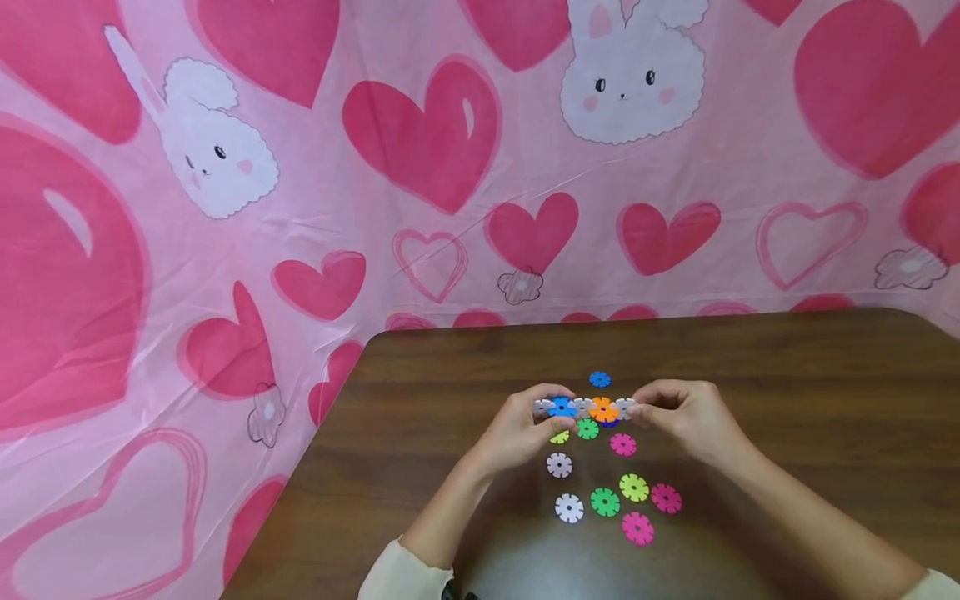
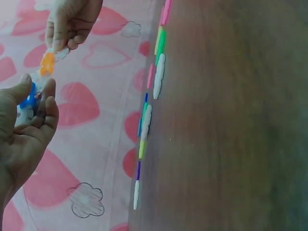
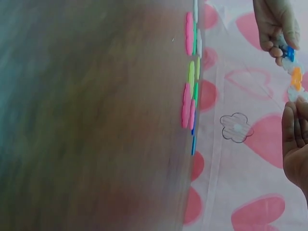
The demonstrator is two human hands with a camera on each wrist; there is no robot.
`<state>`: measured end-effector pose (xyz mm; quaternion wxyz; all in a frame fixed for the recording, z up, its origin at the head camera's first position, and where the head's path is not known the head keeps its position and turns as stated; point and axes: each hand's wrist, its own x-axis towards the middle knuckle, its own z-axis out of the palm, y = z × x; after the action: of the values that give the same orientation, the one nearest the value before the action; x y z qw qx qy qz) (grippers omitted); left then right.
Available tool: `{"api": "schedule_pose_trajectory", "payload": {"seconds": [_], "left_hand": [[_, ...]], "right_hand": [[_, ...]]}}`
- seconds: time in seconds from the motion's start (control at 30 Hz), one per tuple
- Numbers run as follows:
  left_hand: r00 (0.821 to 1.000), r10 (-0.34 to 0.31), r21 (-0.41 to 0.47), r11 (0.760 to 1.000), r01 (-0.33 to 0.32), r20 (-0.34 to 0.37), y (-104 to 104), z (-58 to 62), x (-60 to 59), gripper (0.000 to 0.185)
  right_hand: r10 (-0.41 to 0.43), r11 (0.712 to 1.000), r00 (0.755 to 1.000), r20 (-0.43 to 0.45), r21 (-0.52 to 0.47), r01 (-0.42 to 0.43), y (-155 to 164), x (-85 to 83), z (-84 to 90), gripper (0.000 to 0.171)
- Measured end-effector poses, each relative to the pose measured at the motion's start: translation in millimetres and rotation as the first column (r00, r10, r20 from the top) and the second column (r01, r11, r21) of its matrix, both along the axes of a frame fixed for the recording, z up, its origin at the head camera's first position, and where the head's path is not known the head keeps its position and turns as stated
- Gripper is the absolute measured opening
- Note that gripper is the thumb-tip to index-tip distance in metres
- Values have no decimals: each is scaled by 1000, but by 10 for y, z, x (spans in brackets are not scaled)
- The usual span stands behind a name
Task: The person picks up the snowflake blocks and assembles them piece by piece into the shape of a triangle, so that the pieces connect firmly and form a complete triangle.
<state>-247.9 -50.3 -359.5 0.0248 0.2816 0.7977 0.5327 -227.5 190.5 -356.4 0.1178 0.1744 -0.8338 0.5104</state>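
Note:
A short row of notched plastic discs, joined edge to edge, is held up above the table between two hands. White discs alternate in it with a blue disc (image 1: pixel 561 407) and an orange disc (image 1: pixel 603 410). My left hand (image 1: pixel 516 431) grips the row's left part, thumb below and fingers above, around the blue disc. At the other end, my right hand (image 1: pixel 696 419) pinches the white end disc (image 1: pixel 624 408) between thumb and fingers. In the left wrist view, the orange disc (image 2: pixel 47 64) shows between the two hands. Fingers partly cover the left white disc.
Loose discs lie flat on the brown table (image 1: pixel 825 400): a blue one (image 1: pixel 599 379) behind the hands, a green one (image 1: pixel 587 429) and a pink one (image 1: pixel 623 445) below the row, and several more nearer me, including a white one (image 1: pixel 569 508). Pink heart-patterned cloth (image 1: pixel 540 167) hangs behind.

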Motion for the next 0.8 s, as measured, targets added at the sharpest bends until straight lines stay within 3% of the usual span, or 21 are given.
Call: {"api": "schedule_pose_trajectory", "payload": {"seconds": [0.17, 0.27, 0.53, 0.8], "left_hand": [[1000, -6, -81, 997, 5, -15, -12, 16, -13, 32], [1000, 3, -111, 994, -6, -25, -27, 24, -23, 31], [999, 13, -164, 986, -20, -39, -47, 46, -32, 30], [999, 37, -154, 987, -42, -39, -71, 64, -39, 33]], "right_hand": [[14, 994, 1000, 27, 112, -17, 62, -4, 22, 8], [40, 983, 999, -5, 177, -39, 74, -12, 29, 7], [82, 961, 992, -96, 271, -54, 48, -33, 46, 11], [106, 951, 987, -119, 301, -66, 3, -48, 57, 13]]}}
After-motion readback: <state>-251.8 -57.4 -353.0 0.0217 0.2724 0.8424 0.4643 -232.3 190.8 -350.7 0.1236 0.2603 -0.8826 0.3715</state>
